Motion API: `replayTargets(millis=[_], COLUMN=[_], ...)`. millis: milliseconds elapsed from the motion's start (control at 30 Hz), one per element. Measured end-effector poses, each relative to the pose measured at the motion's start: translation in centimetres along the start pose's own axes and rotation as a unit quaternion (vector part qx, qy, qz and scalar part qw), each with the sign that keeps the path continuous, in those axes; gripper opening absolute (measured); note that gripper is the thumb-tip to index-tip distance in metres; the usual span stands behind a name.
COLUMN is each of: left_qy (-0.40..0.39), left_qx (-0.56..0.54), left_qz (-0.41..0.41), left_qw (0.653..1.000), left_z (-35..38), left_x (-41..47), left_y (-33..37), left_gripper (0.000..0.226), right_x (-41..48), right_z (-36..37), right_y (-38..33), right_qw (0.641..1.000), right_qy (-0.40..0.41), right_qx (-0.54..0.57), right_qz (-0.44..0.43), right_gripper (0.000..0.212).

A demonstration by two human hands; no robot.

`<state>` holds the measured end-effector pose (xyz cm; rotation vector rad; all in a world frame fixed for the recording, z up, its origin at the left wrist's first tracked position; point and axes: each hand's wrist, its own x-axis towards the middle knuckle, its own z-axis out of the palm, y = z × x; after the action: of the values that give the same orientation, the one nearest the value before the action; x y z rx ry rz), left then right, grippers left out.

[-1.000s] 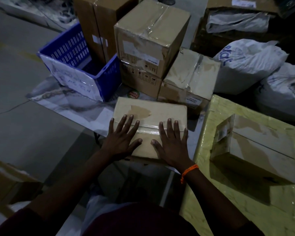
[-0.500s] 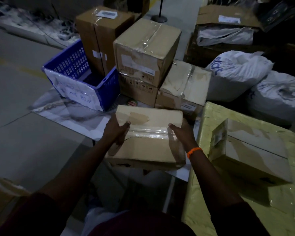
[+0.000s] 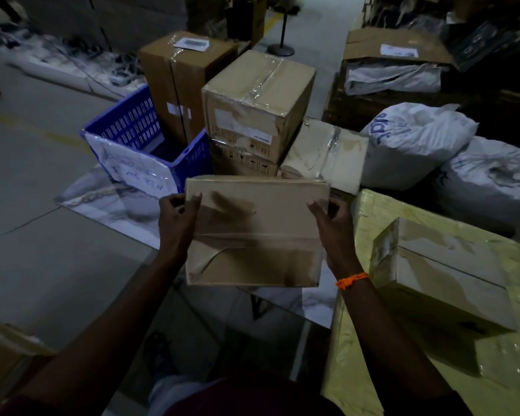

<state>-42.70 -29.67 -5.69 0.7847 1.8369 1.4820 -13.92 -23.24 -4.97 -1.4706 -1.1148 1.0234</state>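
A taped brown cardboard box [image 3: 254, 232] hangs in the air in front of me, its broad face turned toward me. My left hand [image 3: 177, 219] grips its left edge, thumb on the front face. On the opposite edge my right hand [image 3: 330, 219] grips the same way, an orange band on its wrist. The box sits above a glass-topped table [image 3: 150, 283].
A second taped box [image 3: 445, 271] rests on a yellow wrapped surface [image 3: 493, 373] at the right. Behind stand stacked cardboard boxes [image 3: 255, 106], a blue plastic crate [image 3: 138, 136] with a paper label, and white sacks [image 3: 415, 139]. Grey floor lies to the left.
My hands went from lying flat on top of the box to gripping its two sides. The box has been lifted off the table and tilted up toward me.
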Motion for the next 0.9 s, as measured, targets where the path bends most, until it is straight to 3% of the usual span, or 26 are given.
replayTargets(millis=[167, 333, 567, 667, 767, 833, 900], left_qy=[0.031, 0.028, -0.001, 0.010, -0.013, -0.121, -0.219], left_qx=[0.012, 0.023, 0.042, 0.081, 0.220, 0.286, 0.345], left_qz=[-0.010, -0.003, -0.013, 0.029, 0.228, 0.360, 0.401], left_qw=[0.999, 0.999, 0.999, 0.996, 0.948, 0.880, 0.820], left_z=[-0.1, -0.8, -1.2, -1.2, -0.6, 0.7, 2.6], left_x=[-1.5, -2.6, -4.3, -4.5, -3.8, -3.3, -3.2], left_y=[0.1, -1.8, -3.7, -4.0, -2.6, -1.5, -0.9], left_gripper=[0.047, 0.045, 0.055, 0.062, 0.061, 0.050, 0.047], right_x=[-1.0, -2.3, -3.8, -4.5, -4.6, -4.4, -4.3], right_z=[-0.4, -0.8, -1.4, -1.4, -0.2, 1.4, 3.1], right_y=[0.9, 2.2, 3.9, 4.0, 3.1, 2.3, 1.6], right_qw=[0.997, 0.999, 0.996, 0.984, 0.926, 0.897, 0.867], right_qy=[0.036, 0.048, 0.061, 0.057, 0.021, -0.057, -0.167], right_qx=[0.042, -0.005, -0.061, -0.159, -0.297, -0.327, -0.355], right_qz=[0.052, 0.024, 0.003, -0.062, -0.232, -0.294, -0.309], right_gripper=[0.062, 0.026, 0.025, 0.042, 0.058, 0.049, 0.049])
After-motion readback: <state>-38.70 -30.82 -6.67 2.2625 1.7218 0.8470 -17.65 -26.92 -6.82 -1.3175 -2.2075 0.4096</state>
